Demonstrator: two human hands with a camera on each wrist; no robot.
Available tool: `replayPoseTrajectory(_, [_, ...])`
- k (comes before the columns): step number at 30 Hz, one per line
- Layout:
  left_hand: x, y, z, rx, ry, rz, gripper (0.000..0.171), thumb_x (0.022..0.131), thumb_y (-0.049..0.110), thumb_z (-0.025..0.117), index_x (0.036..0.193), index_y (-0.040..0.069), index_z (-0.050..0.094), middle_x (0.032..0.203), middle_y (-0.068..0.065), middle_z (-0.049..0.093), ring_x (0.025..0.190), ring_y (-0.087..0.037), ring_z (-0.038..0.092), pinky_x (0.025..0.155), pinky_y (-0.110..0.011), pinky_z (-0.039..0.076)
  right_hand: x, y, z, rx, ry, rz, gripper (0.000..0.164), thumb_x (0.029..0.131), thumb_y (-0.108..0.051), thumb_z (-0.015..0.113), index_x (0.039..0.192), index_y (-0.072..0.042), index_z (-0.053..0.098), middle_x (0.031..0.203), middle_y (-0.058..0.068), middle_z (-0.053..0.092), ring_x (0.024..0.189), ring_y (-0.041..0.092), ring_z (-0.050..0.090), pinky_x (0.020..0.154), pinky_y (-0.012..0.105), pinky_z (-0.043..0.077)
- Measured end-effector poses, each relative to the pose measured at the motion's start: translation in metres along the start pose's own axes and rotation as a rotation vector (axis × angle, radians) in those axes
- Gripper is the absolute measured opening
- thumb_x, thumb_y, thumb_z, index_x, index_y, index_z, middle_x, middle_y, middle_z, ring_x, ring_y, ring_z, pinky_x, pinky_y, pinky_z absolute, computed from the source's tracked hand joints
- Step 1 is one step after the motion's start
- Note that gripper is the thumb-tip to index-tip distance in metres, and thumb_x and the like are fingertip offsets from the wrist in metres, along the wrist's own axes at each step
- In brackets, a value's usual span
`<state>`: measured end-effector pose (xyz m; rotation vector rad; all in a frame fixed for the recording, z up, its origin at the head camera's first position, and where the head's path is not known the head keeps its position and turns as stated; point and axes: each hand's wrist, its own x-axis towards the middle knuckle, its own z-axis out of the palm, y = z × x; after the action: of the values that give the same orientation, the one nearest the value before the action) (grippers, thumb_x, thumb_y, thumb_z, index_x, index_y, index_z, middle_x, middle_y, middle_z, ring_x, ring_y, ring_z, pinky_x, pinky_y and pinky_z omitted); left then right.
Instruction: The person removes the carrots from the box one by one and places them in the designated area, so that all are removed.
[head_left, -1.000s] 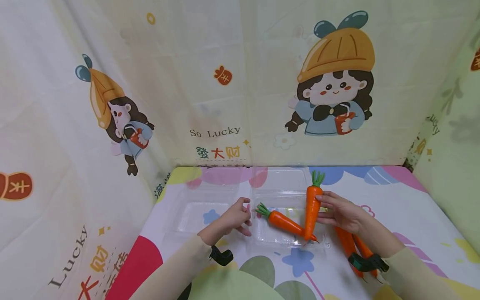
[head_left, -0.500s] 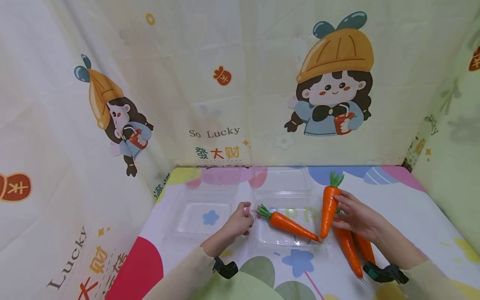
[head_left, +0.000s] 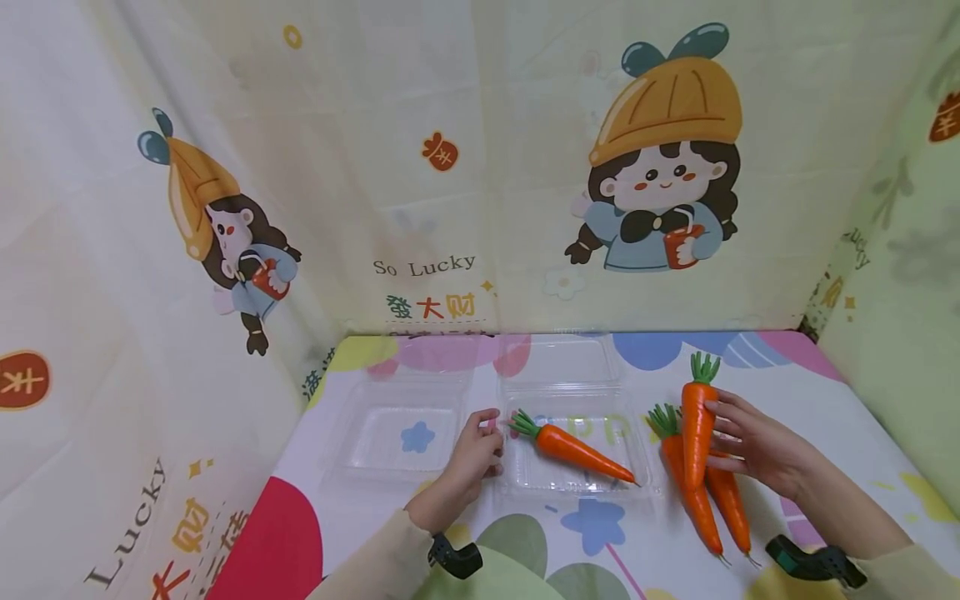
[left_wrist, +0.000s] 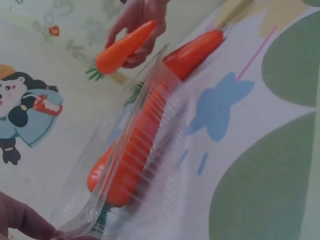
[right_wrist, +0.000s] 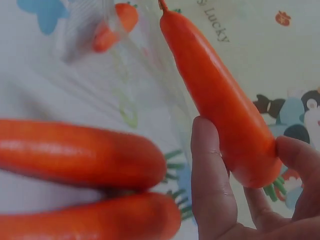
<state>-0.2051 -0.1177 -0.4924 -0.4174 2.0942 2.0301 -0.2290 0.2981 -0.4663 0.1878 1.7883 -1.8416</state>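
My right hand pinches an orange carrot between thumb and fingers, green top up, above two carrots on the table. In the right wrist view the held carrot tilts, its thin tip toward the top. My left hand is at the left edge of a clear plastic clamshell box; in the left wrist view, thumb and finger pinch its rim. One carrot lies slantwise in that box, green top toward my left hand.
A second clear clamshell box stands open at the left, its lid laid back. Two carrots lie side by side right of the nearer box. Printed cloth hangs behind and at both sides of the table.
My right hand has moved right with its carrot, from over the box to over the two table carrots. The left hand has stayed at the box edge, shifting slightly.
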Motion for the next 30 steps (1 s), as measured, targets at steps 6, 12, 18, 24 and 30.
replayPoseTrajectory(6, [0.002,-0.004,-0.005,-0.018,-0.01,-0.001,0.057,0.093,0.0,0.054,0.149,0.008,0.045,0.097,-0.003,0.05,0.075,-0.016,0.05,0.055,-0.025,0.044,-0.005,0.012,-0.028,-0.023,-0.011,0.039,0.081,0.109,-0.046,0.043,0.164,-0.015,-0.008,0.118,-0.01,0.056,0.106,0.017,0.062,0.093,0.044,0.059])
replayPoseTrajectory(12, [0.002,-0.008,-0.003,-0.07,0.017,0.004,0.054,0.094,0.0,0.053,0.147,0.006,0.047,0.099,-0.003,0.049,0.074,-0.015,0.05,0.055,-0.024,0.045,-0.01,0.023,-0.052,-0.01,0.018,0.067,0.084,0.109,-0.047,0.042,0.162,-0.01,-0.012,0.112,-0.013,0.058,0.104,0.014,0.064,0.095,0.046,0.059])
replayPoseTrajectory(18, [0.0,-0.01,0.001,-0.15,0.046,0.033,0.053,0.092,-0.001,0.052,0.145,0.005,0.048,0.098,-0.004,0.047,0.073,-0.013,0.047,0.054,-0.021,0.043,-0.017,0.025,-0.068,-0.271,0.103,0.102,0.09,0.108,-0.053,0.041,0.16,0.002,-0.006,0.129,0.014,0.061,0.107,0.019,0.066,0.093,0.043,0.06])
replayPoseTrajectory(24, [-0.001,-0.009,0.002,-0.189,0.061,0.043,0.055,0.09,-0.004,0.05,0.144,0.003,0.048,0.1,-0.004,0.047,0.073,-0.013,0.045,0.054,-0.019,0.04,-0.016,0.025,-0.071,-0.406,0.119,0.124,0.093,0.106,-0.056,0.045,0.16,0.005,0.001,0.136,0.027,0.059,0.106,0.022,0.067,0.09,0.042,0.06])
replayPoseTrajectory(30, [-0.002,-0.012,0.003,-0.206,0.058,0.037,0.053,0.09,-0.005,0.049,0.143,0.002,0.048,0.1,-0.003,0.046,0.072,-0.013,0.044,0.053,-0.019,0.039,-0.014,0.03,-0.066,-0.444,0.127,0.105,0.09,0.106,-0.053,0.046,0.158,0.007,0.004,0.129,0.028,0.063,0.102,0.023,0.067,0.087,0.042,0.061])
